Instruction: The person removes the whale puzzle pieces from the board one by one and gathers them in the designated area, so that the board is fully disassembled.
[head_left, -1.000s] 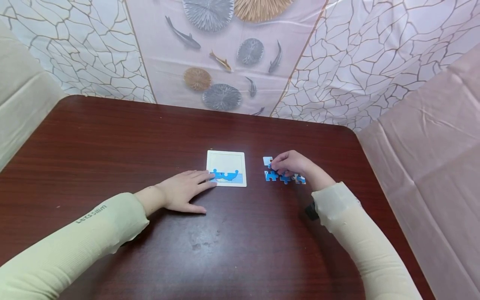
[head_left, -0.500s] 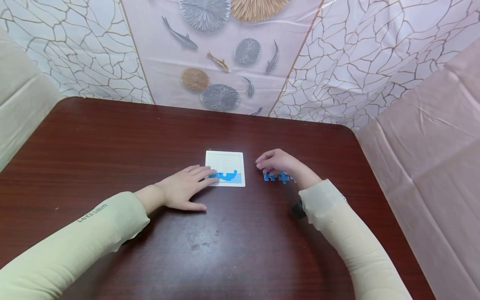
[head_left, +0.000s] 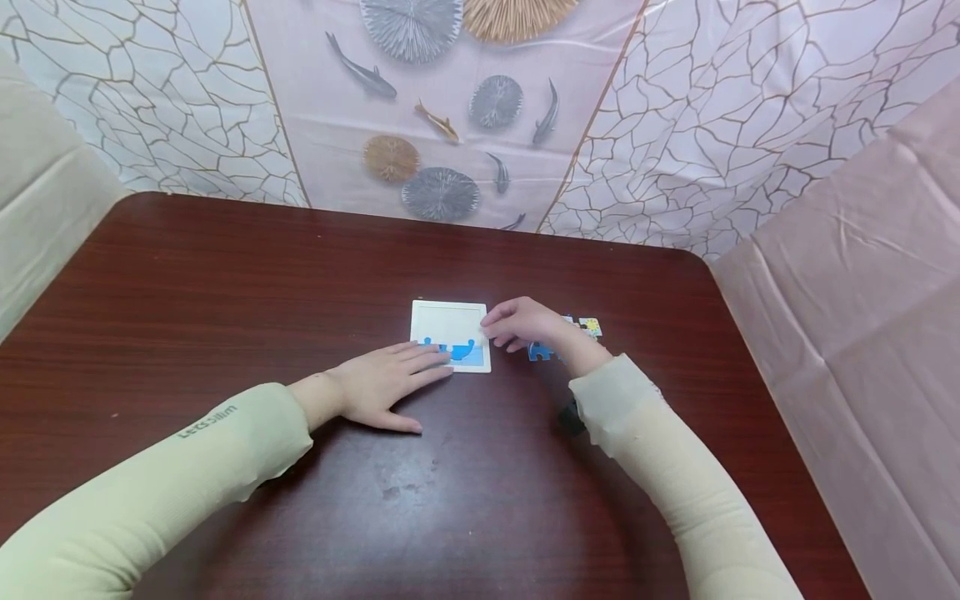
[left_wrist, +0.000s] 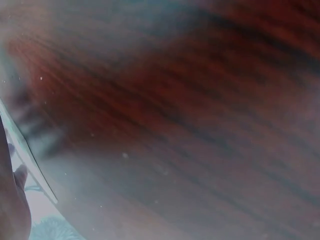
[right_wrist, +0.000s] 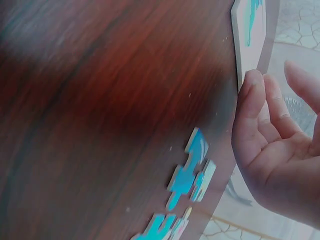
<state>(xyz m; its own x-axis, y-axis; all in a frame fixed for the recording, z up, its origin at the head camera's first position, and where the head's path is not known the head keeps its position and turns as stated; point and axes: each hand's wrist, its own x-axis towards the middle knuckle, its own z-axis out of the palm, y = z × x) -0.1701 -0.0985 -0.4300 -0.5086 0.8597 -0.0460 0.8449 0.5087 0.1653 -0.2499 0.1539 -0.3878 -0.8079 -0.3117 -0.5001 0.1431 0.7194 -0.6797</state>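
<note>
A square white puzzle tray (head_left: 450,308) lies on the dark table. Blue puzzle pieces (head_left: 463,352) fill its lower part. My left hand (head_left: 382,383) rests palm down at the tray's near-left corner, straight fingers lying over some fitted pieces. At the tray's right edge, my right hand (head_left: 521,323) has thumb and fingers bent in a pinch around a puzzle piece, which the fingers hide. The right wrist view shows these bent fingers (right_wrist: 252,95) beside the tray (right_wrist: 242,45). In the left wrist view only blurred table and a sliver of tray (left_wrist: 40,175) appear.
Several loose puzzle pieces (right_wrist: 182,180) lie on the table right of the tray, partly behind the right hand and forearm; one (head_left: 591,327) bears a yellow sun. Patterned cloth (head_left: 442,108) hangs behind the table's far edge.
My right hand has moved left from the loose pieces to the tray's right edge, uncovering the sun piece. My left hand has slid slightly right over the tray's lower pieces.
</note>
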